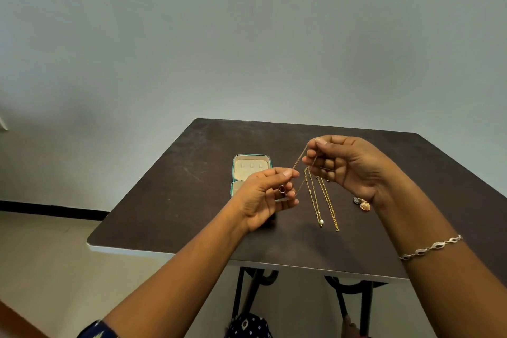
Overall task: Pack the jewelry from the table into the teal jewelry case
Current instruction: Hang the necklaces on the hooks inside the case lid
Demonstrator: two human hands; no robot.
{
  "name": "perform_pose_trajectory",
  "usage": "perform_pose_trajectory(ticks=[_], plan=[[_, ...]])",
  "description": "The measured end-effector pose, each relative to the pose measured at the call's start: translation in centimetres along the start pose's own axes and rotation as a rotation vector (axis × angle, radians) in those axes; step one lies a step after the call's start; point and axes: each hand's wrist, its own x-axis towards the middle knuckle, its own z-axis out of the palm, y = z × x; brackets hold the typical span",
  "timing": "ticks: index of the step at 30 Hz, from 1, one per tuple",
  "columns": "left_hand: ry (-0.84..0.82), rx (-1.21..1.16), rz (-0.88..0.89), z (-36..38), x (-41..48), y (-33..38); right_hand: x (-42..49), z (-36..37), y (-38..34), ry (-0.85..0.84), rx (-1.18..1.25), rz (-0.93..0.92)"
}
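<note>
At the left of the dark table (170,200), the teal jewelry case (251,166) was seen lying open, its cream lining exposed and its nearer part hidden behind the left hand (264,197). That hand was raised above the table surface, and a thin gold chain (299,158) was pinched between its thumb and forefinger, the remaining fingers being curled inward. A small ring with a red stone (282,189) was seen close against those curled fingers; whether it was held or threaded on the chain could not be told. The thin chain was stretched diagonally up to the right hand (348,166), where its other end was pinched between thumb and fingertips. Below and between the two hands, a beaded gold chain with a pearl (313,197) was laid lengthwise on the table, and a twisted gold chain (329,204) was laid just beside it on the right. Farther right, near the right wrist, a gold shell-shaped earring (365,205) was seen resting on the table with a darker small piece (356,200) touching it. A silver bracelet (430,247) was worn on the right forearm.
</note>
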Motion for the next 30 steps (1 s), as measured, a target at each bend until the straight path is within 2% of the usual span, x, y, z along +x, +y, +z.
perform_pose_trajectory(ticks=[6,11,14,19,23,30], plan=[[0.036,-0.082,-0.006,-0.4,0.3,-0.1,0.6,0.5,-0.2,0.029,-0.235,-0.145],[0.133,-0.064,0.083,-1.2,0.7,0.0,1.8,1.2,-0.5,0.032,-0.297,-0.162],[0.292,0.081,0.182,-2.3,1.2,0.5,2.4,1.4,-0.8,0.032,-0.348,-0.148],[0.668,0.451,0.323,-6.3,2.1,0.8,3.3,1.4,-0.9,0.014,-0.398,-0.104],[0.836,0.598,0.187,-10.0,4.3,-0.9,3.9,1.3,-0.6,0.009,-0.421,-0.077],[0.803,0.826,-0.081,-12.2,8.7,-2.3,4.9,0.6,0.1,0.0,-0.429,-0.062]])
